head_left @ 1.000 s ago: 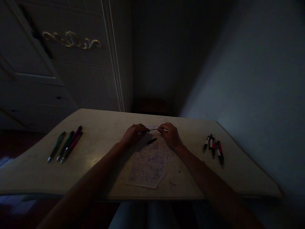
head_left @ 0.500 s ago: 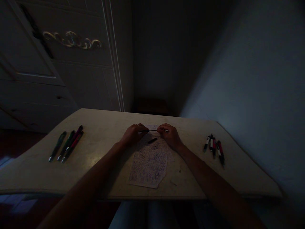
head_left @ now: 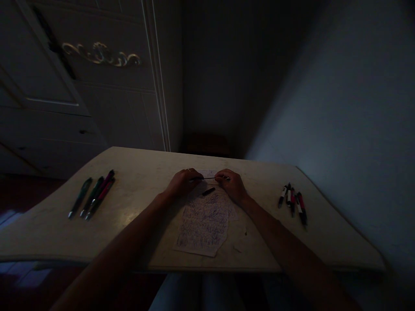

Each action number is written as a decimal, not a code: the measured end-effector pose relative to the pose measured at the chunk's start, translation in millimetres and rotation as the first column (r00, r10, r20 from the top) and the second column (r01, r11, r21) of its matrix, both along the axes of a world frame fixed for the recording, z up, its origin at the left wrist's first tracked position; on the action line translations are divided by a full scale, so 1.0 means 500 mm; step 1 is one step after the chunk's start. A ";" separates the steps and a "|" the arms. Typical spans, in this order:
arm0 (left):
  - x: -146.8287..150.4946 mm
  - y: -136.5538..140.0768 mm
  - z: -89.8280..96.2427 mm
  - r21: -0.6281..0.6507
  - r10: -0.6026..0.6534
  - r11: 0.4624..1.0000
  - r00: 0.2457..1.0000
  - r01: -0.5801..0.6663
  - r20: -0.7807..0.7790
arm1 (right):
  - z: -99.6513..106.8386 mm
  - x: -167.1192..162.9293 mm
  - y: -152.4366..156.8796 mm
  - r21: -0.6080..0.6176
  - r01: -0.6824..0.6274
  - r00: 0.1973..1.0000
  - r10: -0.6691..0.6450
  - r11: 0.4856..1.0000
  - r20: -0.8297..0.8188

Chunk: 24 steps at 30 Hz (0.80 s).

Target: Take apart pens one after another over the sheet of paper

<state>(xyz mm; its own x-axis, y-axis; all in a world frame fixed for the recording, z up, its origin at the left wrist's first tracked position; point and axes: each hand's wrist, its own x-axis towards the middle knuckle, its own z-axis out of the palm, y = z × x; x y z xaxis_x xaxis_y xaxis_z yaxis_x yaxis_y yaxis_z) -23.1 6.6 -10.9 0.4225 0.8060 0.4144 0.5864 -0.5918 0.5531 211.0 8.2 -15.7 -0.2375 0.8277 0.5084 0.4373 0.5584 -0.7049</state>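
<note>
Over the far end of a scribbled paper sheet, my left hand and my right hand face each other with fingers pinched. Between them runs a thin dark pen refill, one end in each hand. At the left fingertips it looks thicker and darker; whether a pen part encloses it there I cannot tell. Just below the hands, a short dark pen barrel piece lies slanted on the paper. The fingers hide the refill's ends.
Several pens with dark, green and pink barrels lie at the left of the pale table. Several white, red and black pens lie at the right. A cabinet stands behind on the left, a wall on the right.
The view has shifted very slightly. Both hands keep the same pinch on the refill, and the pens and barrel piece stay where they were.
</note>
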 end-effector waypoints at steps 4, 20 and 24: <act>0.004 -0.007 0.008 0.000 -0.006 1.000 1.000 0.006 0.006 | -0.001 0.002 0.002 -0.001 0.031 0.999 -0.031 1.000 -0.010; 0.003 -0.004 -0.003 0.023 -0.025 0.999 0.998 0.024 0.050 | 0.005 -0.005 -0.007 -0.019 0.037 0.999 -0.037 0.999 0.009; 0.003 -0.004 -0.002 0.014 -0.025 1.000 0.998 0.025 0.054 | 0.007 -0.005 -0.007 -0.041 0.031 1.000 -0.031 0.999 -0.002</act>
